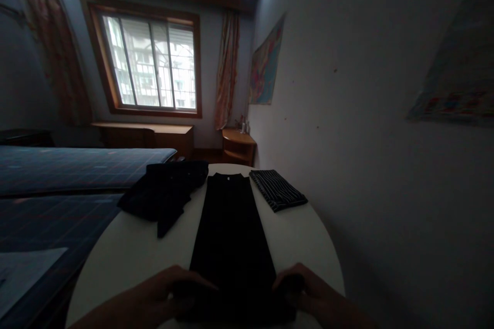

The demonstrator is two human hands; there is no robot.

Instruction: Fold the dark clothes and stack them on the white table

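A black shirt (230, 226) lies in a long narrow strip down the middle of the round white table (116, 247), its collar and small label at the far end. Near the table's front edge, my left hand (173, 288) grips the strip's left side, thumb over the cloth. Across from it, my right hand (303, 288) pinches the right side, where some dark cloth bunches at the fingers. Between the hands the near part of the shirt is too dark to show its folds.
A crumpled dark garment (164, 190) lies at the table's left, with a folded black-and-white striped garment (277, 188) at the back right. A bed with a plaid cover (77, 167) stands left. A wall (366, 164) rises on the right; a corner shelf (239, 138) stands behind the table.
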